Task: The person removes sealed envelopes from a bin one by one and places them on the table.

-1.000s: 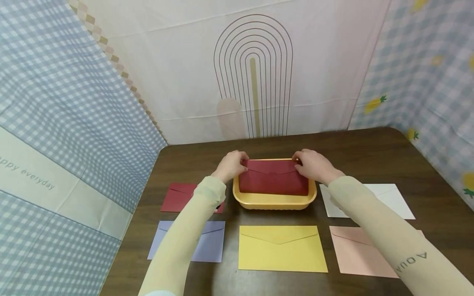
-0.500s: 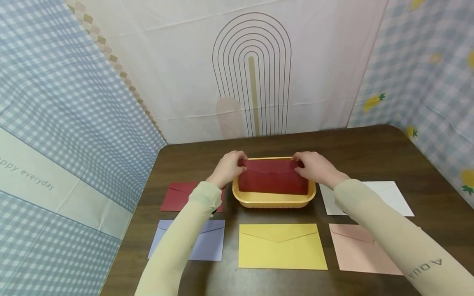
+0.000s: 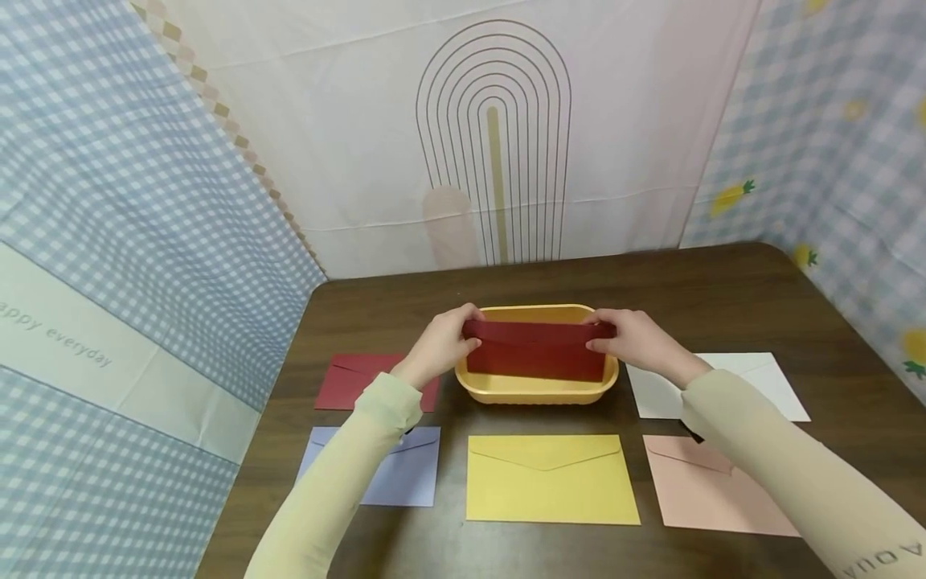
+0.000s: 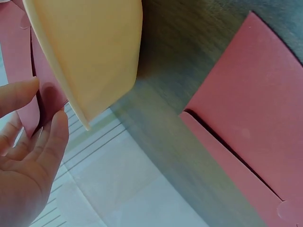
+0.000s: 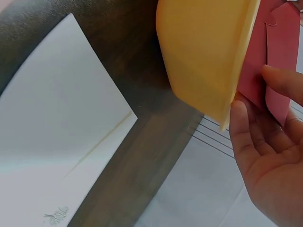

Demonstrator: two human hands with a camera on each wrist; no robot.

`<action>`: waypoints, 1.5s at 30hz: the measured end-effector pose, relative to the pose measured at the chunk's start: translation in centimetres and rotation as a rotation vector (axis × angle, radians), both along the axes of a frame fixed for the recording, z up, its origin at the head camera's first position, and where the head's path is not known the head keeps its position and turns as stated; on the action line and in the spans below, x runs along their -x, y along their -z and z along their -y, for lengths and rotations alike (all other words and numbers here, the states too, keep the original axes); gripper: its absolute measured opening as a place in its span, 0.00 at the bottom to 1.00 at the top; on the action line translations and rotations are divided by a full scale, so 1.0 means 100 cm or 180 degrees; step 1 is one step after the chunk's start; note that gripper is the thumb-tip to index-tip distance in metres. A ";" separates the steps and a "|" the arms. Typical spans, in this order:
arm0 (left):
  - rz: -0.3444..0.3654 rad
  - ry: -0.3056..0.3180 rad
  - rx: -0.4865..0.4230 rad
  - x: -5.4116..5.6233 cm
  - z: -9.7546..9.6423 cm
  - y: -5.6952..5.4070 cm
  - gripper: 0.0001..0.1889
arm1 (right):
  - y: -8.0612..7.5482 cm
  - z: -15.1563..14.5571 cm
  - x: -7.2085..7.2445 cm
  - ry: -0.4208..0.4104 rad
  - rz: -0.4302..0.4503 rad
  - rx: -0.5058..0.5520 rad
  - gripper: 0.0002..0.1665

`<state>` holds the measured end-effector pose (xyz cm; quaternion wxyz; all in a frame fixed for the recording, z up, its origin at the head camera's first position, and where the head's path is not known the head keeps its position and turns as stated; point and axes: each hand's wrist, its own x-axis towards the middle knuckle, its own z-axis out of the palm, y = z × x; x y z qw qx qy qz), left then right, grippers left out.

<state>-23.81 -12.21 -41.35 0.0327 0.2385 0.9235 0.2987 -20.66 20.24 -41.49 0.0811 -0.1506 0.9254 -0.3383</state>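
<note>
A dark red envelope (image 3: 535, 360) stands tilted in the mouth of a yellow plastic basin (image 3: 535, 397), its upper edge raised. My left hand (image 3: 443, 342) pinches its left end, with the thumb on the near face and the fingers behind. At the opposite end, my right hand (image 3: 640, 339) holds it the same way. The left wrist view shows the left hand (image 4: 28, 175) gripping a corner by the flap, just beside the basin rim. In the right wrist view the right hand (image 5: 272, 161) grips the other corner, fingertips right at the rim.
Around the basin on the dark wooden table (image 3: 405, 301) lie a second red envelope (image 3: 340, 386) at left, a purple one (image 3: 408, 474), a yellow one (image 3: 553, 490), a pink one (image 3: 702, 486) and a white one (image 3: 760, 382). Patterned cloths (image 3: 347, 145) hang behind and at the sides.
Both hands have drawn the upper edge of the red envelope up and towards me, tilting it more upright. The far inside of the basin now shows behind it.
</note>
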 end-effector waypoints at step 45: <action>-0.0125 0.0051 -0.0161 -0.005 0.008 0.009 0.12 | 0.005 -0.009 -0.012 -0.0032 0.0023 0.0303 0.17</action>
